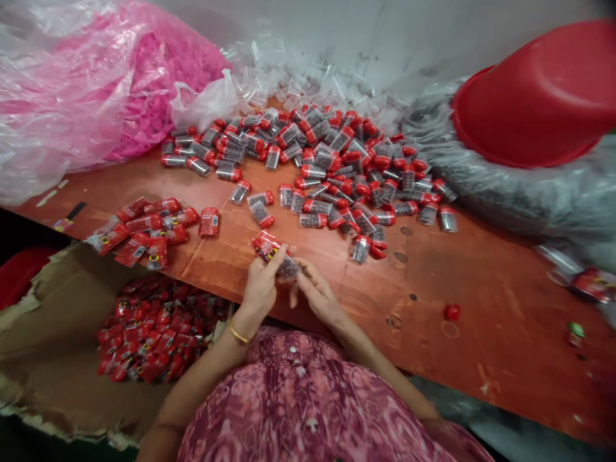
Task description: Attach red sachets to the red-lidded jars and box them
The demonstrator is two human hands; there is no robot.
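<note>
My left hand (262, 279) is closed around a red printed wrapper (265, 245) and a small clear container with dark contents (287, 268). Both are above the front edge of the table, and the thumb lies across them. The fingers of my right hand (315, 292) meet the near end of the container; their exact grip is blurred. Beyond my hands lies a heap of red-capped clear containers (312, 172). To the left, several red wrapped packs (144, 224) lie in a small pile, with a single pack (208, 222) beside them.
Below the table's left edge, a cardboard box (52, 340) holds many red packs. A plastic bag of pink pieces (144, 77) stands at the back left. Clear empty tubes (308, 80) lie behind the heap. A red bucket (534, 96) rests on a dark-filled bag (500, 186).
</note>
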